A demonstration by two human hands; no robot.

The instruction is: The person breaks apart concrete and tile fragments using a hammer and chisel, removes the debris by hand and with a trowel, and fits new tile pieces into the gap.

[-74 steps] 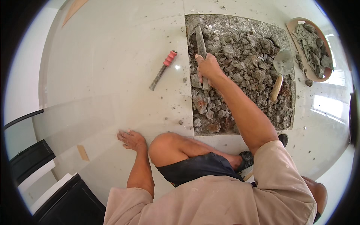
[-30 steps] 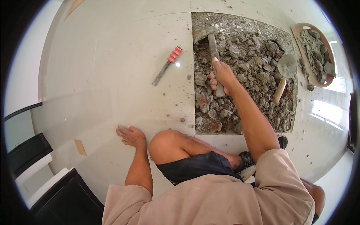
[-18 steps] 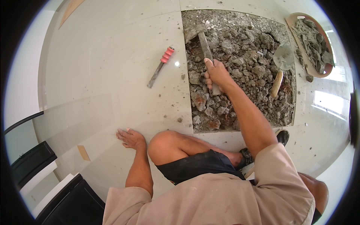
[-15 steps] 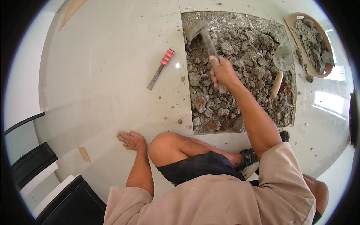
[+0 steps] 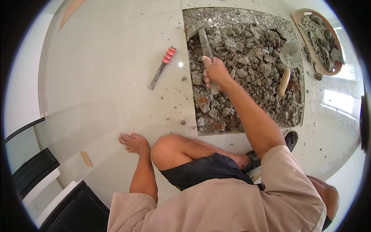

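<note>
My right hand (image 5: 217, 73) is wrapped around the handle of a short hand hoe (image 5: 205, 42). Its broad, curved, dusty head lies at the far left edge of a square pit full of broken grey rubble (image 5: 247, 71). Flat on the pale tiles, to the left of my bent knee, rests my left hand (image 5: 133, 142), empty with its fingers apart. A chisel with a ribbed red grip (image 5: 169, 56) lies on the tiles left of the pit. On the rubble at the right sits a trowel (image 5: 289, 56), its wooden handle toward me.
An oval orange-brown tub (image 5: 337, 72) holding broken grey pieces stands beyond the pit's right edge. Small crumbs dot the glossy tiles (image 5: 108, 77). Black-and-white furniture (image 5: 73, 208) is at the lower left, near a thin wooden strip (image 5: 86, 159). My shoe (image 5: 291, 140) is by the pit's near edge.
My right hand and the hoe have shifted left, and the hoe's head now lies lower against the pit's left edge. My left hand stays on the tiles.
</note>
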